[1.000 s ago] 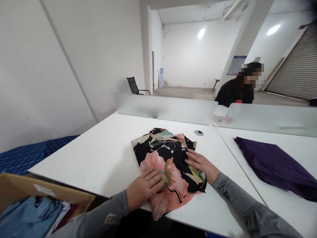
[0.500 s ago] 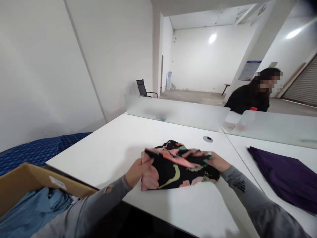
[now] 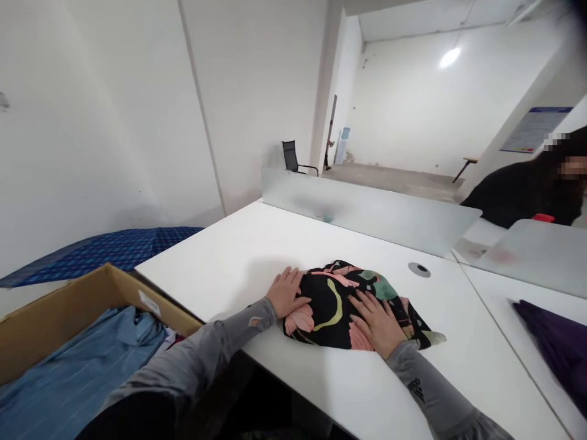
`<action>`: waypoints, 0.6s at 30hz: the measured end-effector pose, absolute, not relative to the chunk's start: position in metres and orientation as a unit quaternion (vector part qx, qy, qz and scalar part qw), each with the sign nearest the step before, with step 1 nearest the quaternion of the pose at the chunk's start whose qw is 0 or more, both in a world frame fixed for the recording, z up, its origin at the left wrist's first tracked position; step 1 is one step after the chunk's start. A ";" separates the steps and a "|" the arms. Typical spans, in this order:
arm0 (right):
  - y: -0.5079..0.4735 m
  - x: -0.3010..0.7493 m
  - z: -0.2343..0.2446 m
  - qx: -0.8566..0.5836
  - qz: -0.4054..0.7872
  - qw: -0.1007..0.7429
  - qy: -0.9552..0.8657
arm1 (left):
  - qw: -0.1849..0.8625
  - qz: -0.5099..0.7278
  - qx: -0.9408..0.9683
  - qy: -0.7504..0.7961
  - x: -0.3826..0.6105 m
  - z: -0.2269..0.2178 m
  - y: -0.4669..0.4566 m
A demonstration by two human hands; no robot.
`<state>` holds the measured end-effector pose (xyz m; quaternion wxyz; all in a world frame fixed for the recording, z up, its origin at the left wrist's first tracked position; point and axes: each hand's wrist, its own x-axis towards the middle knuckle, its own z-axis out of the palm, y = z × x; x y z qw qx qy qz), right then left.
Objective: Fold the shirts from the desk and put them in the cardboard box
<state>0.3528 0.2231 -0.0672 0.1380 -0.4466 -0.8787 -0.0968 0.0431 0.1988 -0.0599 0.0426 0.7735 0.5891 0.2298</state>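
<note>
Floral black cloth (image 3: 328, 331): lies loosely bundled and creased on the white table (image 3: 220, 256), near the front edge, under a flattened left hand (image 3: 285, 292) at its left end and a palm-down right hand (image 3: 378, 321) with spread fingers toward its right, both pressing without a grip on any fabric. Could ruck up or skew from uneven pressure or a sliding palm, since thin-looking and wrinkled. Might slip over the front edge under too strong a pull toward the body, or come untidy at the pale-tipped corner (image 3: 435, 337), jutting out unpressed beyond the right hand.
</note>
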 end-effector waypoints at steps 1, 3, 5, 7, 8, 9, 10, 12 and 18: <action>0.225 0.353 -0.073 -0.443 -0.084 0.122 -0.884 | 0.052 0.201 0.783 0.586 0.046 -0.059 0.205; 0.233 0.361 -0.079 -0.466 -0.081 0.130 -0.871 | 0.079 0.171 0.786 0.589 0.051 -0.053 0.219; 0.243 0.379 -0.072 -0.523 -0.099 0.177 -0.828 | 0.106 0.162 0.777 0.599 0.057 -0.043 0.232; 0.251 0.399 -0.059 -0.595 -0.090 0.199 -0.774 | 0.118 0.149 0.766 0.614 0.065 -0.030 0.241; 0.254 0.407 -0.053 -0.623 -0.066 0.188 -0.756 | 0.126 0.141 0.767 0.613 0.069 -0.024 0.243; 0.256 0.411 -0.049 -0.642 -0.034 0.169 -0.747 | 0.138 0.133 0.771 0.608 0.073 -0.018 0.242; 0.257 0.412 -0.047 -0.647 0.003 0.148 -0.748 | 0.156 0.127 0.777 0.596 0.077 -0.013 0.239; 0.256 0.401 -0.049 -0.624 0.076 0.121 -0.768 | 0.195 0.133 0.792 0.563 0.079 -0.004 0.228; 0.239 0.296 -0.061 -0.518 0.196 0.143 -0.820 | 0.215 0.193 0.754 0.590 0.004 0.010 0.158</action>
